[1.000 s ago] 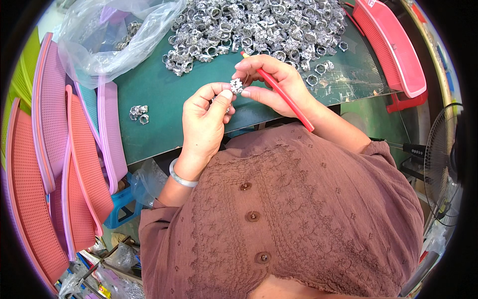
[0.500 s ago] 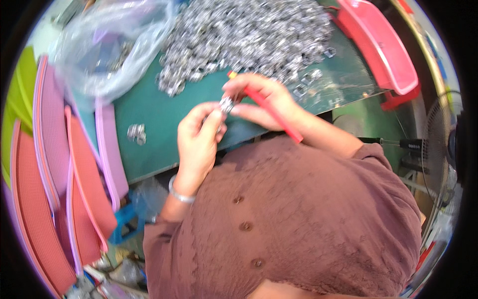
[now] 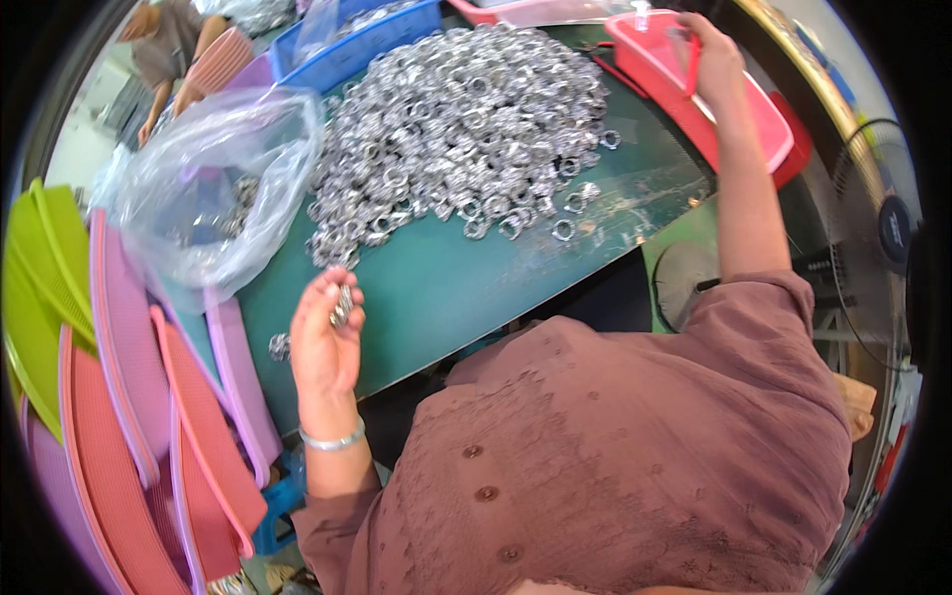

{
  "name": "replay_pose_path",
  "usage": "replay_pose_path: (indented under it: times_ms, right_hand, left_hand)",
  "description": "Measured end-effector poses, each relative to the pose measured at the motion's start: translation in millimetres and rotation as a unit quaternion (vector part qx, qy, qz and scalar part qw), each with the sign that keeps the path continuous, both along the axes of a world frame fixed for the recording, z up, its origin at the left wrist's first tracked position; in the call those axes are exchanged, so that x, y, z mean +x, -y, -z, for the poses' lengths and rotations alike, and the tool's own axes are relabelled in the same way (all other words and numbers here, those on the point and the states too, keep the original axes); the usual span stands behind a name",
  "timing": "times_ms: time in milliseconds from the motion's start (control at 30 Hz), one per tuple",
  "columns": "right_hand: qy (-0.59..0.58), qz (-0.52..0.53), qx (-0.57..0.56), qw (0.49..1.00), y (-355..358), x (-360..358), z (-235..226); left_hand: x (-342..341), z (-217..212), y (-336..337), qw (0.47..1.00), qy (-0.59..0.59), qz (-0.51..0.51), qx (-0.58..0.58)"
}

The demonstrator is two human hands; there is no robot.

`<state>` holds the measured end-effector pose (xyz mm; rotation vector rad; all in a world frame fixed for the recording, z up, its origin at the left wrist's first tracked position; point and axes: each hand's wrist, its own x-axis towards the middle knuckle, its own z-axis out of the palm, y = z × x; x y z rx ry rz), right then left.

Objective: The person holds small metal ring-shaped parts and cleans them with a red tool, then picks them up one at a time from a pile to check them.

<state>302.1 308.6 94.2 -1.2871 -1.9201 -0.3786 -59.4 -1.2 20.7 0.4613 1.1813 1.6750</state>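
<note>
My left hand is raised over the near left part of the green table, its fingers closed round a small stack of silver metal rings. A large heap of similar rings covers the back of the table, with a few loose ones along its near edge. My right hand reaches to the far right, over the pink tray. It holds a slim red stick-like tool, whose exact kind does not show. Beside my left hand lies a small cluster of rings.
An open clear plastic bag stands left of the heap, a blue bin behind it. Pink, purple and green plastic pieces crowd the left side. A fan stands right. Another person works at the far left.
My hands have parted. The right has swung far right to the pink tray with the red tool; the left has moved left and nearer me, still holding rings. The view has shifted.
</note>
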Motion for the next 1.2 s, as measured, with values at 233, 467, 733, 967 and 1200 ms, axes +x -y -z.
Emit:
replay_pose_path:
  times_ms: [233,467,733,967,1200]
  right_hand:
    - [0.125,0.107,-0.132,0.978,-36.9,26.8,16.5]
    - [-0.013,-0.209,-0.029,0.977,25.2,-65.0,29.9]
    - [-0.151,-0.404,-0.093,0.898,75.8,-144.4,64.7]
    - [-0.228,-0.485,-0.169,0.827,113.2,-172.2,73.2]
    - [-0.223,-0.56,-0.303,0.738,146.9,-166.5,74.7]
  left_hand:
    - [-72.0,-45.0,-30.9,0.961,-0.249,-0.107,0.049]
    - [-148.1,-49.8,-61.4,0.461,-0.83,-0.285,-0.135]
    - [-6.7,-13.9,-93.6,0.636,-0.766,-0.079,-0.042]
    - [11.9,17.4,-108.0,0.652,-0.751,-0.105,-0.028]
    - [42.3,8.7,-63.0,0.95,-0.309,-0.029,0.035]
